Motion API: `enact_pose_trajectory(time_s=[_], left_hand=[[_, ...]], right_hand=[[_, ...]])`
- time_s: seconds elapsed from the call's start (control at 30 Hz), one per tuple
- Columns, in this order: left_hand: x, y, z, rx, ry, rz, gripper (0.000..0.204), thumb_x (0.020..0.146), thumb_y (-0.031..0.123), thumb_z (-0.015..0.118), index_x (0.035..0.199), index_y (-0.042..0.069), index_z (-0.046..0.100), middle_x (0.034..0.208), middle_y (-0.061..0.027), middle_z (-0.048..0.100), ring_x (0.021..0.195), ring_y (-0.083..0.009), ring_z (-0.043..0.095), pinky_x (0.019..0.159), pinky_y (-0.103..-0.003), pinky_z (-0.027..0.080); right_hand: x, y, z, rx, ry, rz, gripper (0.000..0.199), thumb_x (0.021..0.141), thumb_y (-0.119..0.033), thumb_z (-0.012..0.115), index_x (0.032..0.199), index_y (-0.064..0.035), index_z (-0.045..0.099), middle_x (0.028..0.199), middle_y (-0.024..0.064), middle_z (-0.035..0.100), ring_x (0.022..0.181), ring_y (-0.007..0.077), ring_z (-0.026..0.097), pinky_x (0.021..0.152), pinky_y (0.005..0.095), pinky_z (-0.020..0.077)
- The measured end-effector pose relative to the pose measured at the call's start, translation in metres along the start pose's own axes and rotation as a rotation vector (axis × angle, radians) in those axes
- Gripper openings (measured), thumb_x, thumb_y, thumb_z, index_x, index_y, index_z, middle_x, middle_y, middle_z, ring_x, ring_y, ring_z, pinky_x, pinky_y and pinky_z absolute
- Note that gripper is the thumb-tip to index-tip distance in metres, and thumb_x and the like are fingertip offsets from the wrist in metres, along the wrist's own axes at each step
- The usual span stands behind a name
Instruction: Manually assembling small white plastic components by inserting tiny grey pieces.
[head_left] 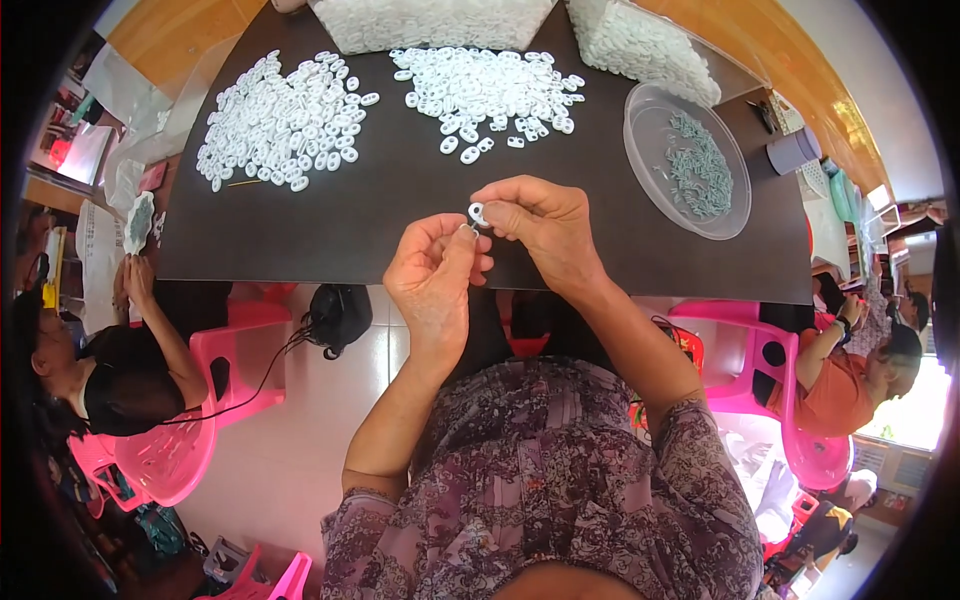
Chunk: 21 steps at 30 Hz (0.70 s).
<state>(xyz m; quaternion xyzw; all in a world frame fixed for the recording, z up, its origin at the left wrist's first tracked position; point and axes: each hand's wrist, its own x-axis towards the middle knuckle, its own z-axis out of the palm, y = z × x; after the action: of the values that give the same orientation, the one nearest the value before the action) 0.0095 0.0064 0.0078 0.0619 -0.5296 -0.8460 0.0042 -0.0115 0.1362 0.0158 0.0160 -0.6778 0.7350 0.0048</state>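
Note:
Close together over the near part of a dark table (400, 180), my two hands meet fingertip to fingertip. My right hand (548, 230) pinches a small white oval plastic piece (477, 212) with a hole in it. Thumb and fingers of my left hand (432, 280) close on a second small white piece (468, 232), mostly covered by the fingertips. The two pieces touch or nearly touch; I cannot tell whether they are joined. Beyond my hands lies a pile of white two-holed oval pieces (490, 90), and a larger pile of similar pieces (280, 125) spreads to the left.
At the right stands a clear round tray (641, 150) holding small grey-green parts (700, 165). Clear containers of white pieces (430, 22) line the far edge. A grey cup (793, 150) is at the far right. People sit on pink chairs (255, 340) at either side.

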Motion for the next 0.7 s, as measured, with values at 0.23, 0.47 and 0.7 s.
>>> enact_pose_trajectory(time_s=[0.23,0.47,0.7], left_hand=[[0.003,-0.006,0.000,-0.011,-0.016,0.060,0.012,0.088,0.003,0.057,0.097,-0.006,0.056,0.077,-0.0116,0.064,0.060,-0.0122,0.059,0.051,-0.021,0.047],[0.004,-0.009,-0.006,-0.033,-0.089,0.098,0.021,0.088,0.003,0.057,0.107,-0.005,0.054,0.078,-0.0090,0.064,0.063,-0.0110,0.059,0.054,-0.021,0.047],[0.009,-0.015,-0.006,-0.097,-0.088,0.092,0.020,0.088,0.000,0.055,0.107,-0.006,0.056,0.082,-0.0094,0.064,0.065,-0.0101,0.058,0.058,-0.021,0.048]], right_hand=[[-0.002,0.001,0.003,-0.210,0.005,-0.135,0.013,0.082,0.000,0.060,0.093,0.0005,0.067,0.083,0.0014,0.063,0.073,0.0049,0.054,0.063,0.0197,0.0442],[-0.004,-0.007,0.007,-0.084,-0.002,0.084,0.013,0.083,0.000,0.058,0.094,0.0012,0.065,0.082,0.0024,0.063,0.075,0.0061,0.055,0.065,0.0208,0.0451],[-0.008,0.008,0.002,-0.396,-0.034,-0.285,0.020,0.078,0.001,0.062,0.098,-0.0010,0.063,0.085,0.0031,0.059,0.071,0.0089,0.056,0.062,0.0219,0.0447]])
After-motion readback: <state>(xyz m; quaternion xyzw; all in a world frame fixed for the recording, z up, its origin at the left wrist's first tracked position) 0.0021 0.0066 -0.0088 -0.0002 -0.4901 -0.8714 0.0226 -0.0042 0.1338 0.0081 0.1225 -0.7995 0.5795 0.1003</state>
